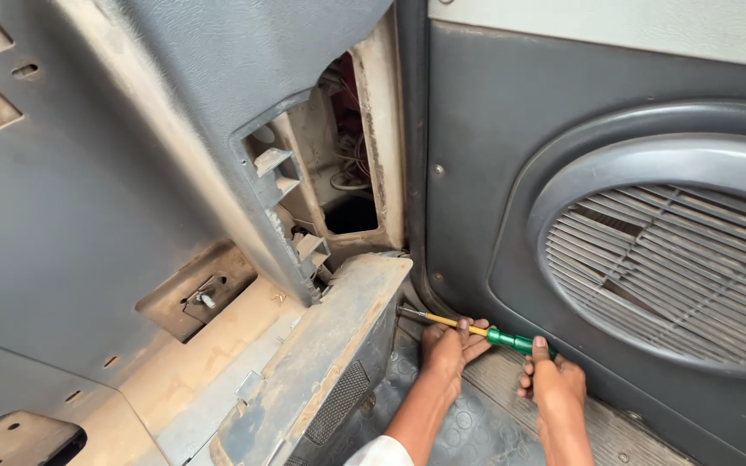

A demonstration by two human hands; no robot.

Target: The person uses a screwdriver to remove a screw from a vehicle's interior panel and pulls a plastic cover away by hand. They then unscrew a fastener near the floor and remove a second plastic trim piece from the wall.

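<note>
Grey dusty vehicle-cabin panels [114, 190]; right hand [556, 388] grips screwdriver [477, 330], left hand [449, 347] steadies its shaft over rubber floor mat [468, 431].

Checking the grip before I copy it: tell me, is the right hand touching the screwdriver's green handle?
Touching. The head view shows the right hand with its fingers curled against the green handle of the screwdriver.

A dark grey plastic door panel [477, 155] with a round slatted speaker grille [675, 267] stands far right. Left, a dusty grey dashboard trim panel [88, 198] leans beside an open cavity of wires [351, 155]. Studded rubber floor mat [468, 431] lies near.
</note>
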